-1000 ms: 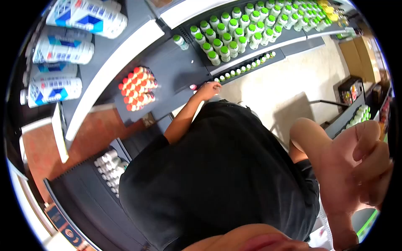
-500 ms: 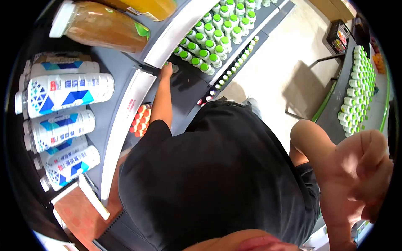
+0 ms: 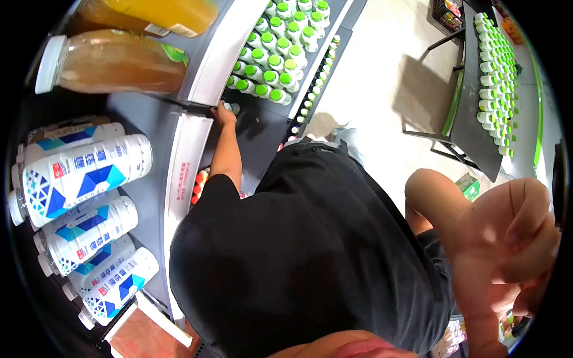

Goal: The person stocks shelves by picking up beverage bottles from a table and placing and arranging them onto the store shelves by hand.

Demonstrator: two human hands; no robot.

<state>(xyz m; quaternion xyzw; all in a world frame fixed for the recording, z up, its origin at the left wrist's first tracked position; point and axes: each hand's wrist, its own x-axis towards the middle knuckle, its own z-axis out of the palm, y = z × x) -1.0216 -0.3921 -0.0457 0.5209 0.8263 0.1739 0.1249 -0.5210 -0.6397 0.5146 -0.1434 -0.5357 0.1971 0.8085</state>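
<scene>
At the shelf, my left hand (image 3: 224,114) reaches forward with its fingers closed round a small green-capped bottle (image 3: 234,108), whose cap is mostly hidden. Rows of similar green-capped bottles (image 3: 277,61) stand just beyond it on the dark shelf (image 3: 253,128). Close to the camera on the right side, my right hand (image 3: 507,238) is raised, its palm showing and its fingers curled in. Nothing is visible in it.
Large white-and-blue bottles (image 3: 89,176) and a brown drink bottle (image 3: 122,62) fill the near shelf on the left. A white shelf edge (image 3: 185,161) curves beside my left arm. Across the floor (image 3: 382,77), a dark table (image 3: 471,128) bears more green-capped bottles (image 3: 492,89).
The view has shifted, so the near bottles sit lower and the far table higher. My left hand stays at the small bottle. The right hand keeps its curled pose.
</scene>
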